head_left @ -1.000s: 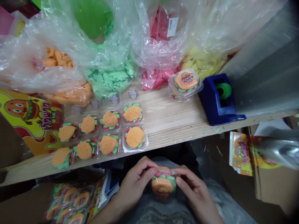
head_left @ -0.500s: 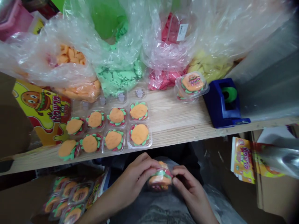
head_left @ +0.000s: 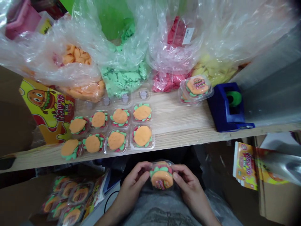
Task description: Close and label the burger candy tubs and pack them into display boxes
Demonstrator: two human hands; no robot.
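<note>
A clear plastic box with a toy burger [head_left: 162, 177] inside is held over my lap, its orange top and printed label showing. My left hand [head_left: 136, 179] grips the box's left side between thumb and fingers. On the opposite side my right hand [head_left: 185, 179] pinches the edge in the same way. Beyond them on the shelf, several open clear boxes hold burgers of orange, green and red pieces, the nearest being this burger [head_left: 142, 136]. Further right, a closed burger box [head_left: 197, 86] sits on top of another.
A blue tape dispenser [head_left: 227, 106] stands near the shelf's right end. Plastic bags of orange pieces [head_left: 76, 55], green pieces [head_left: 124, 77], red pieces [head_left: 169, 81] and yellow pieces [head_left: 211, 70] line the back. Packed burgers [head_left: 78, 194] lie lower left; printed cards [head_left: 245, 166] lower right.
My left hand has shifted from over the box's top to its left side. The box has tilted so its label faces me more. The view has moved slightly.
</note>
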